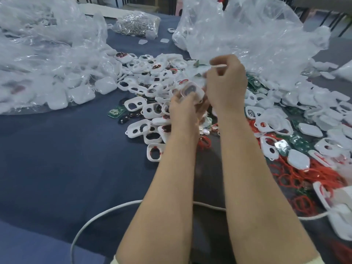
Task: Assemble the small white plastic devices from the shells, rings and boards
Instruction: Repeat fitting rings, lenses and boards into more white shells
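- Hands meet above the middle of the heap, both bare forearms reaching out over the blue cloth.
- Left hand curls its fingers under 1 white shell and holds it up, open face toward the person. The shell is a rounded rectangle with a reddish line inside its rim and a dark cut-out.
- Right hand pinches a thin white piece between thumb and fingertip, just above that shell; what the piece is I cannot tell.
- Loose shells, many showing 2 holes, lie scattered below; red rings are heaped at the right, and green boards peek out among them.
- Clear plastic bags flank the pile, and a white cable loops across the near cloth.
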